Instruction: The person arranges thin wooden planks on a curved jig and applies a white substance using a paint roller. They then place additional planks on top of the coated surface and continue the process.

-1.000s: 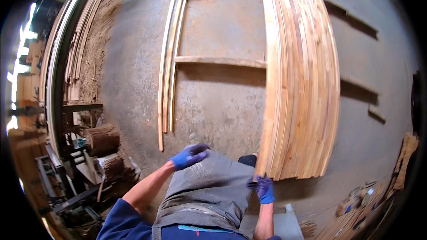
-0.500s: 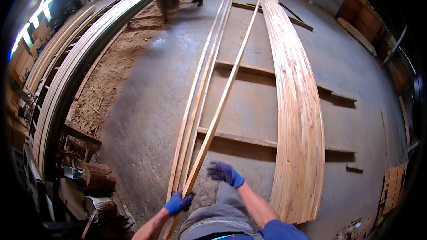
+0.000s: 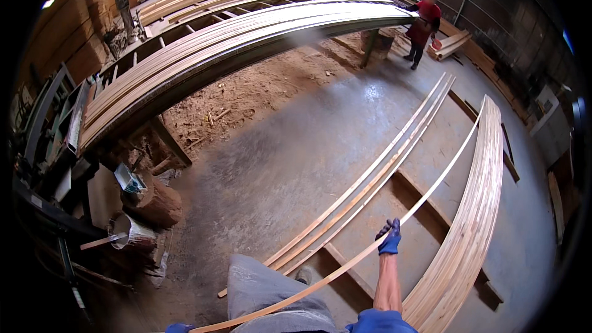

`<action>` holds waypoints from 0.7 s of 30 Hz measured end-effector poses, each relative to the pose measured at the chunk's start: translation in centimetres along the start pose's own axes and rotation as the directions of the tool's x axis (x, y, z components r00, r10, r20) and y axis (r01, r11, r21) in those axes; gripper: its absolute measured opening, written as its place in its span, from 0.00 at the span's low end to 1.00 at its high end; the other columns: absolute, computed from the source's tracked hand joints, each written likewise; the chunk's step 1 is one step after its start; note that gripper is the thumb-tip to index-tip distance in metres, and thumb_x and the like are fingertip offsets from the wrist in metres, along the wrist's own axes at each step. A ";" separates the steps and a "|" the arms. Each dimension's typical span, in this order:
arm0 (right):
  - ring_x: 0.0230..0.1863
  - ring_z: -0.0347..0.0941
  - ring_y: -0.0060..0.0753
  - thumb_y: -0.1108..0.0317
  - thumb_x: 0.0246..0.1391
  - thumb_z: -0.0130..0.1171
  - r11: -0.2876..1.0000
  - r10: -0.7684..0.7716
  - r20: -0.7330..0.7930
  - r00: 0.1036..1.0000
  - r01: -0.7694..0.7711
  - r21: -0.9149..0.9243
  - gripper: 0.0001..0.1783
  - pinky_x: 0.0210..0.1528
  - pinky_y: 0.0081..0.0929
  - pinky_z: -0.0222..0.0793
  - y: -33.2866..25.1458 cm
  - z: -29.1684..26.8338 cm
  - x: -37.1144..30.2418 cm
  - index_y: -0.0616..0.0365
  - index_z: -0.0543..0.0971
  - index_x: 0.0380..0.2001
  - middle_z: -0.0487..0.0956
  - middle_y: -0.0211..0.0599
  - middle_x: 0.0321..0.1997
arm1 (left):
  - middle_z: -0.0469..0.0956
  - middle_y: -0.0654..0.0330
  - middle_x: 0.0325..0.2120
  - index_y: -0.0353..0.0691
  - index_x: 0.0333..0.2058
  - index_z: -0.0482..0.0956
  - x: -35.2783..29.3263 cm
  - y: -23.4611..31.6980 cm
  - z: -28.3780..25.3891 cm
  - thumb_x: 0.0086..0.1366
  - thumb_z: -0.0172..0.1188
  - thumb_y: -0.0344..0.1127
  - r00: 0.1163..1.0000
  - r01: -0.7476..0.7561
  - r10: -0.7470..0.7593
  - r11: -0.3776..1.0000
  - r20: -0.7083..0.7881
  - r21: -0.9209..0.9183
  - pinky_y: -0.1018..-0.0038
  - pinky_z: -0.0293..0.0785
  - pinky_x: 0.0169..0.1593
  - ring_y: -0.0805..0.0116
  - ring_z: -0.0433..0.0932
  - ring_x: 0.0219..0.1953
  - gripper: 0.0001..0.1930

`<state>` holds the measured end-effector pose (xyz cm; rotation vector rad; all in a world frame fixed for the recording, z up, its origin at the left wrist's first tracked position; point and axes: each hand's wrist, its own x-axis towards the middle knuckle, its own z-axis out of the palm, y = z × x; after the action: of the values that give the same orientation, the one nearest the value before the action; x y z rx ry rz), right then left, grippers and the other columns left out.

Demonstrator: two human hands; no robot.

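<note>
A long, thin wooden strip slants from the lower left edge up to the far right, passing over my grey-trousered leg. My right hand, in a blue and dark glove, is closed around it partway along. Low at the picture's edge, my gloved left hand is at the strip's near end; most of its fingers are cut off from view. The far end touches a wide row of wooden strips lying side by side. Several loose strips lie on the left side of the wooden crosspieces.
A long raised metal bench loaded with boards runs along the left. A person in red stands by its far end. Sawdust covers the floor beneath. Log stumps and a white bucket stand at lower left.
My view has swung left. My left hand has dropped to the lower edge with the strip's near end, and my right hand, open before, has closed on the strip farther along.
</note>
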<state>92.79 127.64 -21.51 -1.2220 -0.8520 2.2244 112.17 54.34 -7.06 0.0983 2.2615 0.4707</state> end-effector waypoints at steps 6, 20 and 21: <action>0.13 0.57 0.16 0.44 0.57 0.54 1.000 0.018 0.032 0.999 -0.018 0.003 0.24 0.13 0.18 0.57 3.8 10.6 -1.5 0.54 0.71 0.42 0.62 0.19 0.17 | 0.80 0.48 0.36 0.45 0.42 0.80 4.6 -5.0 -7.0 0.59 0.58 0.50 0.996 0.082 -0.080 0.994 0.032 -0.076 0.59 0.75 0.41 0.49 0.79 0.39 0.18; 0.14 0.60 0.19 0.47 0.57 0.56 0.991 -0.113 0.196 0.974 0.124 -0.044 0.21 0.15 0.20 0.59 13.1 52.0 -3.7 0.53 0.73 0.42 0.65 0.22 0.19 | 0.82 0.53 0.33 0.46 0.42 0.82 24.0 -25.3 -31.2 0.56 0.60 0.34 0.989 0.080 -0.091 0.992 -0.120 -0.095 0.61 0.76 0.38 0.53 0.80 0.34 0.13; 0.14 0.59 0.18 0.47 0.57 0.55 0.988 -0.130 0.202 0.971 0.144 -0.055 0.21 0.15 0.19 0.59 13.5 54.9 -4.2 0.53 0.72 0.41 0.65 0.21 0.19 | 0.82 0.53 0.33 0.46 0.43 0.81 24.8 -24.3 -33.7 0.55 0.60 0.33 0.987 0.073 -0.081 0.996 -0.142 -0.057 0.61 0.76 0.39 0.54 0.80 0.34 0.15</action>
<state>46.25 99.18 -5.92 -0.9500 -1.0661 2.2455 72.64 27.04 -13.10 -0.0512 2.3827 0.5085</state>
